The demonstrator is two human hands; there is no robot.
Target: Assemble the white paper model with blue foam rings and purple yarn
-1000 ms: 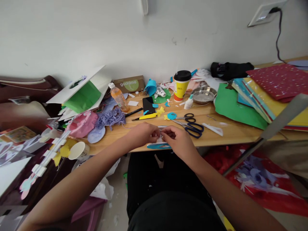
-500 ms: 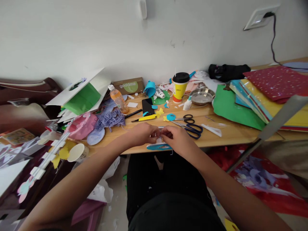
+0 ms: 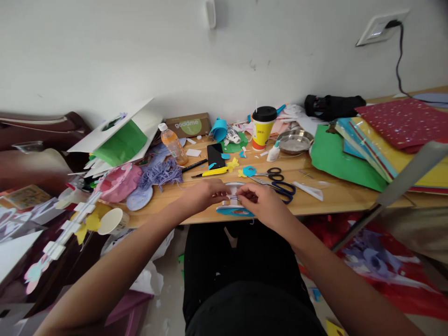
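A small spool-shaped paper craft (image 3: pixel 235 212) stands at the table's front edge, with a white ring on top, pale uprights in the middle and a blue ring below. Thin purple yarn (image 3: pixel 232 197) crosses its middle, and a short end hangs below the blue ring. My left hand (image 3: pixel 206 193) is at its left side, fingers bent together; what they pinch is too small to make out. From the right, my right hand (image 3: pixel 257 198) pinches the yarn between thumb and forefinger. Navy-handled scissors (image 3: pixel 284 190) lie just behind my right hand.
Behind my hands lie a yellow craft knife (image 3: pixel 214 171), a phone (image 3: pixel 214 156) and black-handled scissors (image 3: pixel 276 174). A lidded cup (image 3: pixel 263 130), glue bottle (image 3: pixel 273 152) and metal dish (image 3: pixel 295 141) stand farther back. Purple yarn (image 3: pixel 161 174) is heaped left; coloured sheets (image 3: pixel 406 128) are piled right.
My hands have drawn slightly apart from each other, so the middle of the paper craft and the yarn across it show more. The craft sits slightly farther right in view.
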